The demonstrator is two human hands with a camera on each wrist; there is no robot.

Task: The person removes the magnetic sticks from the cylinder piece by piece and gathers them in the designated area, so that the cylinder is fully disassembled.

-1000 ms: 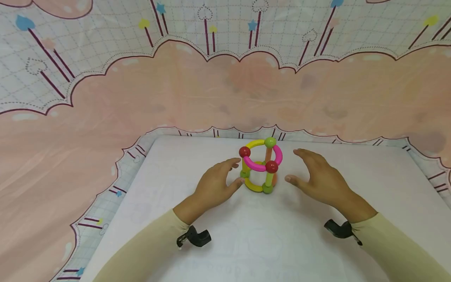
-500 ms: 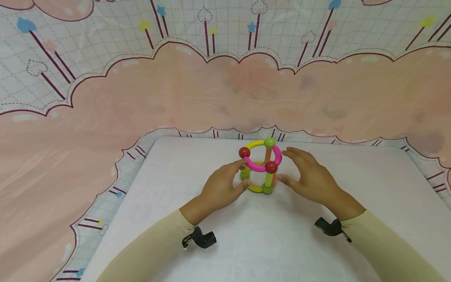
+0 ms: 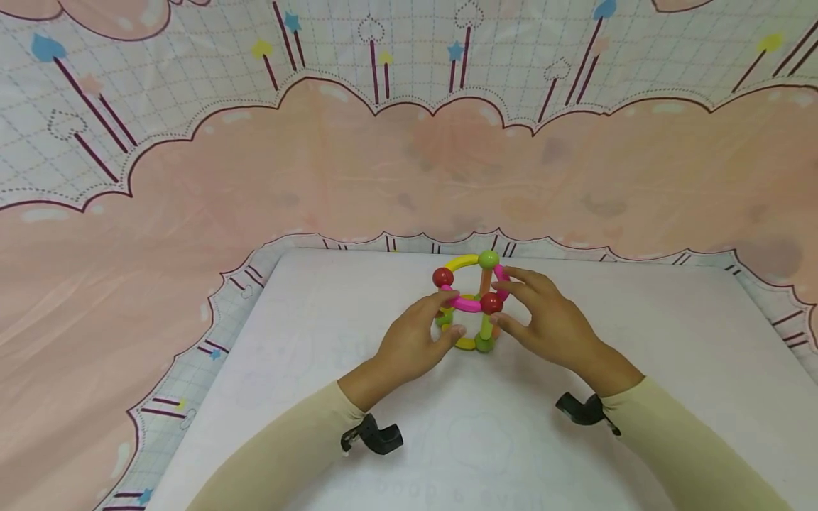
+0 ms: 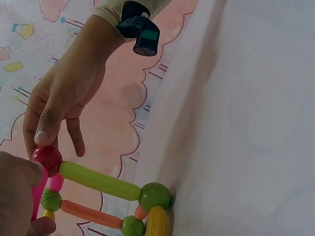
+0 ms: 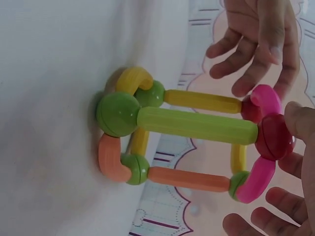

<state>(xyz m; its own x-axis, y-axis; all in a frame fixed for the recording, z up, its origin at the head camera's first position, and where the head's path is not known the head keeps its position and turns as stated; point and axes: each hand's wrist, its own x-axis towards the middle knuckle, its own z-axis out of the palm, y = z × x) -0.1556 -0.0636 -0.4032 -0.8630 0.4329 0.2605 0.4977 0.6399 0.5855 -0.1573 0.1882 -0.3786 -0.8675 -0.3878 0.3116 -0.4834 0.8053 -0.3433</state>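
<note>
A drum-shaped frame of magnetic building sticks and balls (image 3: 466, 304) stands upright on the white tabletop. Its top ring has two pink curved sticks, a yellow one (image 3: 461, 262), and red and green balls; straight sticks run down to green balls (image 5: 118, 114) at the base. At its left side is my left hand (image 3: 415, 341), relaxed fingers overlapping the front pink stick in the head view. My right hand (image 3: 559, 326) is at the other side, fingers spread loosely along the right pink stick. Its thumb tip lies right at the front red ball (image 5: 274, 136).
The white tabletop (image 3: 319, 454) stretches around the frame on all sides. A peach and white patterned cloth (image 3: 319, 170) hangs behind and at the left. Each wrist carries a small black camera (image 3: 377, 434).
Both hands have moved inward toward the frame, the right hand travelling left and the left hand right, until their fingertips overlap the upper ring. The frame stays where it was.
</note>
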